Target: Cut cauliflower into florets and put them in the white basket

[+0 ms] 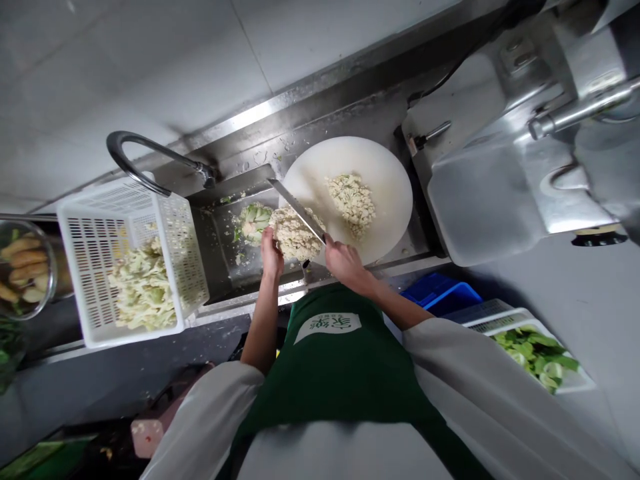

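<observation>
My left hand (271, 253) is wrapped against the left side of a large cauliflower head (295, 233), at the left edge of a round white cutting board (390, 167). My right hand (344, 261) grips the handle of a knife (300, 212), whose blade lies across the top of the cauliflower, its tip pointing up and left. Cut florets (353, 203) form a pile on the board. Below the board's left edge, a leafy cauliflower piece (254, 221) rests in the sink (220, 243) among scattered crumbs.
A white slotted basket (84, 277) of cauliflower pieces stands left, under a curved faucet (145, 140). A metal slicing machine (490, 193) is at the right. Lower right are a blue crate (443, 293) and a white tray of greens (575, 381). A glass bowl (50, 280) sits far left.
</observation>
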Motion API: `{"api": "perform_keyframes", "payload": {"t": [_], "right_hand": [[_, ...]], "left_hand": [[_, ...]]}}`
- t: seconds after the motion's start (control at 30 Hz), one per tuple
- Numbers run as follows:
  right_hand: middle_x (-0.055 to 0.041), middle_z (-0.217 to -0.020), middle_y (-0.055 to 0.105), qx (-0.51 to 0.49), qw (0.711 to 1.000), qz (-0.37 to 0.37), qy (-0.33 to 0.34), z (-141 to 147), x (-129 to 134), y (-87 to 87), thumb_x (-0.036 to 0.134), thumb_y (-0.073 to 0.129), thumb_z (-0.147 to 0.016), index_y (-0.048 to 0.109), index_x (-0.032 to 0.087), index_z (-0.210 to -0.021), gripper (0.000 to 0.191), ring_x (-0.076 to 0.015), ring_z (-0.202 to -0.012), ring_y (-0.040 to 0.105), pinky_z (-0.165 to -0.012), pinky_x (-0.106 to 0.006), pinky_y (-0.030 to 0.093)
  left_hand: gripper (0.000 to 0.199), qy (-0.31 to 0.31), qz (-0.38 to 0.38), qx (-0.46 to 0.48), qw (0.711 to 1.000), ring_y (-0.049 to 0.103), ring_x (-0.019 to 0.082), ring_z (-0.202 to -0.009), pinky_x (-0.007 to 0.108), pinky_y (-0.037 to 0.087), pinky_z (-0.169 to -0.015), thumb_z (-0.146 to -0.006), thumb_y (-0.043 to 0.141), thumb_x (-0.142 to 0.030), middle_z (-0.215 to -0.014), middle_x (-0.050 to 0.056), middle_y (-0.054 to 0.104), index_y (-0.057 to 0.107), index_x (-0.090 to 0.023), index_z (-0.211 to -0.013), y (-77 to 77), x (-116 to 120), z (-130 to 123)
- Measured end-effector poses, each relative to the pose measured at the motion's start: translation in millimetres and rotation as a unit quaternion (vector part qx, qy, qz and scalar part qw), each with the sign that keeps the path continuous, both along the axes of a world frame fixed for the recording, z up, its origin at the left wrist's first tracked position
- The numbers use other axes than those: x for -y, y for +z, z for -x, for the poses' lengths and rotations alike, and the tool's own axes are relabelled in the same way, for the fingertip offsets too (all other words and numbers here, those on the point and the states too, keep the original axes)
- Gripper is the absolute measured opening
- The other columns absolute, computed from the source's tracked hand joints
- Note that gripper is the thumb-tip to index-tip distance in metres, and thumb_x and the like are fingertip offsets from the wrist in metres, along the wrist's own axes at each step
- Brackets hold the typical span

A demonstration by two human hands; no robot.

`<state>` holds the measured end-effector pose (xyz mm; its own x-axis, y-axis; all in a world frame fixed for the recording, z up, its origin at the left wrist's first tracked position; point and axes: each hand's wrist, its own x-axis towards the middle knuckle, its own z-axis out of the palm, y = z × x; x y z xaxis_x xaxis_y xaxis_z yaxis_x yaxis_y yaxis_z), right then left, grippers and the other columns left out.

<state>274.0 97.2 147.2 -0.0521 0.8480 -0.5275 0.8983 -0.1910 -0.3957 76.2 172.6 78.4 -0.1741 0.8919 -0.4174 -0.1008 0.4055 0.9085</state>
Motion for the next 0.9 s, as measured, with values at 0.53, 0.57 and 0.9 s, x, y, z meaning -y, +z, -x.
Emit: {"api": "perform_keyframes", "payload": {"t": [0.53,0.57,0.9], "right_hand": [[-0.0179,-0.104,0.076,-0.026,0.999,-0.033,-0.016,-1.7,-30.4,-16.9,0.016,0.036,-0.102,0.06,0.01,-0.131,0.038,-0.025,-0.097,0.073,-0.086,-0.031,0.051],[-0.0166,-0.104,0.077,-0.045,0.998,-0.036,-0.023,-10.5,-33.8,-19.0,0.021,0.036,-0.104,0.064,0.012,-0.124,0.036,-0.0243,-0.097,0.073,-0.084,-0.03,0.051],[-0.0179,-0.102,0.076,-0.014,0.99,-0.076,-0.114,-38.0,-22.3,-19.2,0.025,0.031,-0.104,0.066,0.01,-0.122,0.042,-0.0273,-0.094,0.07,-0.083,-0.031,0.048]], "left_hand": [[0.059,-0.014,-0.051,0.0,0.999,0.065,0.022,-0.122,0.032,0.05,-0.108,-0.077,0.086,-0.041,-0.129,0.009,0.067,0.054,-0.023,-0.123,21.5,13.5,-31.9],[0.058,-0.01,-0.051,0.0,0.999,0.064,0.021,-0.123,0.032,0.049,-0.109,-0.077,0.085,-0.04,-0.129,0.009,0.067,0.054,-0.023,-0.123,19.5,13.1,-31.2],[0.067,0.056,-0.009,-0.032,0.998,0.047,0.024,-0.146,0.032,0.042,-0.119,-0.08,0.083,-0.048,-0.149,0.009,0.054,0.051,-0.023,-0.134,5.7,14.1,-36.6]]}}
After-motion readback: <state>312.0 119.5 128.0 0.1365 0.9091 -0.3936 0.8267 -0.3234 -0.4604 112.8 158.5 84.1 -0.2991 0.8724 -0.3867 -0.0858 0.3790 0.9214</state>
